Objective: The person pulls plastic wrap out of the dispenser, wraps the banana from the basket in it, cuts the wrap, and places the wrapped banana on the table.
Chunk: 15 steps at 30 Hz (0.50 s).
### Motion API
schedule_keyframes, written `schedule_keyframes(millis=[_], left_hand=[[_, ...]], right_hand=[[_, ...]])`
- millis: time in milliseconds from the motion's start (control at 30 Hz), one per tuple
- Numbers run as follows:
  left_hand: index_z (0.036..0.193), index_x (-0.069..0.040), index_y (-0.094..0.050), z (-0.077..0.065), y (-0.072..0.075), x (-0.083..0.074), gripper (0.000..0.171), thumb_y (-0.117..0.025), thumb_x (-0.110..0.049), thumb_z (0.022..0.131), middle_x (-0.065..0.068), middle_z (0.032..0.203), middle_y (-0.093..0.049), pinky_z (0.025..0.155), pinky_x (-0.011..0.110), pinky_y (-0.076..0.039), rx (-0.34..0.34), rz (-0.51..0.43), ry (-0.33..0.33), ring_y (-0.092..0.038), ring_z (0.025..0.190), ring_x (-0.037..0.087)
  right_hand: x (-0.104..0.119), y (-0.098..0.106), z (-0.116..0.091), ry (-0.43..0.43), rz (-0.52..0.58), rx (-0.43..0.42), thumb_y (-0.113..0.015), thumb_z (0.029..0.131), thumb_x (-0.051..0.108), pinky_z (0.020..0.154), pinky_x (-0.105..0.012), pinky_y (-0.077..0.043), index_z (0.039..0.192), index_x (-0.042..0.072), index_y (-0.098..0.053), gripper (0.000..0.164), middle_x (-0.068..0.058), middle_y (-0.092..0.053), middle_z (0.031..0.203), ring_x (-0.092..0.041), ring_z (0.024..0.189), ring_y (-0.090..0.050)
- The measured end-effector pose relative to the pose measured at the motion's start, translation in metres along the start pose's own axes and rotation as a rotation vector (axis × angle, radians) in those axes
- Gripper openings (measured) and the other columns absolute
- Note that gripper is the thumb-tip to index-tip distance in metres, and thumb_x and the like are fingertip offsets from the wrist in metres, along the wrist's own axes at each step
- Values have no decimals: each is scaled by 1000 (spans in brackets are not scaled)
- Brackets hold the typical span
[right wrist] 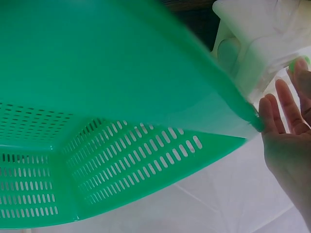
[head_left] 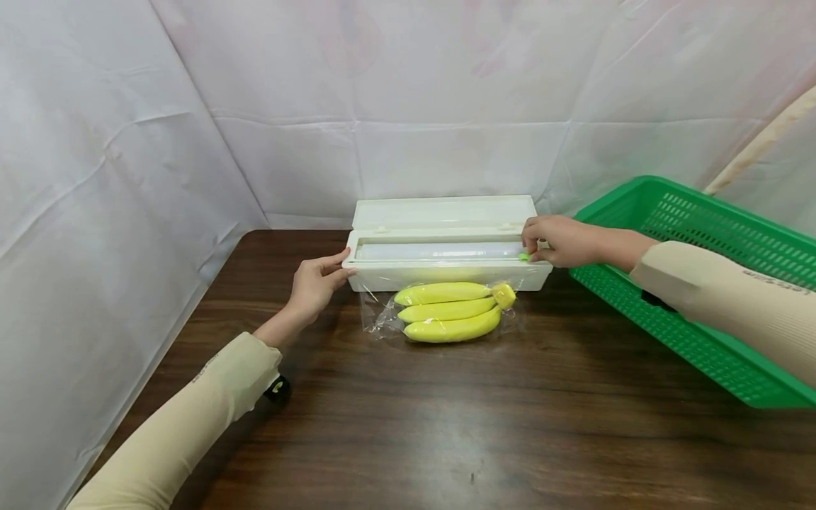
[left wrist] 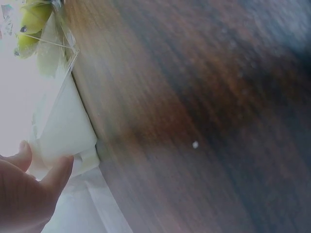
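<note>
A white cling film dispenser [head_left: 446, 275] stands at the back of the table with its lid raised. A roll of film [head_left: 440, 251] lies inside. My left hand [head_left: 314, 287] holds the dispenser's left end, thumb at the front corner and fingers higher up. At the other end, my right hand [head_left: 557, 239] pinches a small green slider [head_left: 524, 256] on the front rim. Directly before the dispenser lies a bunch of yellow bananas [head_left: 449, 312] under clear film [head_left: 376, 322], which runs up to the dispenser's front. In the left wrist view, the bananas [left wrist: 35, 19] show only partly.
A green perforated basket [head_left: 682, 333] stands on the right, below my right forearm; its rim comes close to that hand in the right wrist view. White sheeting [head_left: 446, 163] hangs behind the dark wooden table [head_left: 408, 425] and along its left side.
</note>
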State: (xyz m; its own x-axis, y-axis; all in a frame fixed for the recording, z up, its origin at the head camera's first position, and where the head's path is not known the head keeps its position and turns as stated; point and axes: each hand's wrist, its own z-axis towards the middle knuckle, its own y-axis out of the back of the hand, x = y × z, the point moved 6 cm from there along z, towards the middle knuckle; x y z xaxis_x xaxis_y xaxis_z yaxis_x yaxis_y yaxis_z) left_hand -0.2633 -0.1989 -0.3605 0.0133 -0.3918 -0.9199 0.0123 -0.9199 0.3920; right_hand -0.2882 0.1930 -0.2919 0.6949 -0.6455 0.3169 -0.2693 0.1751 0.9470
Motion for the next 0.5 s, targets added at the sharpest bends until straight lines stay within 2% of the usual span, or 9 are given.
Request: schedule_keyframes(millis=[300, 500], left_hand=[[147, -6, -57, 1, -1, -1, 49, -71, -4, 101, 21, 149, -58, 100, 26, -55, -18, -18, -11, -62, 131, 31], [148, -7, -57, 2, -2, 0, 48, -71, -5, 101, 21, 151, -56, 102, 28, -55, -13, -20, -6, -61, 132, 31]], right_hand=[[-5, 0, -2, -11, -24, 5, -74, 96, -1, 74, -41, -45, 85, 11, -60, 22, -3, -63, 99, -18, 82, -52], [-3, 1, -1, -6, -79, 54, -74, 96, -3, 81, -47, -45, 84, 11, -57, 25, -2, -59, 95, -19, 84, -50]])
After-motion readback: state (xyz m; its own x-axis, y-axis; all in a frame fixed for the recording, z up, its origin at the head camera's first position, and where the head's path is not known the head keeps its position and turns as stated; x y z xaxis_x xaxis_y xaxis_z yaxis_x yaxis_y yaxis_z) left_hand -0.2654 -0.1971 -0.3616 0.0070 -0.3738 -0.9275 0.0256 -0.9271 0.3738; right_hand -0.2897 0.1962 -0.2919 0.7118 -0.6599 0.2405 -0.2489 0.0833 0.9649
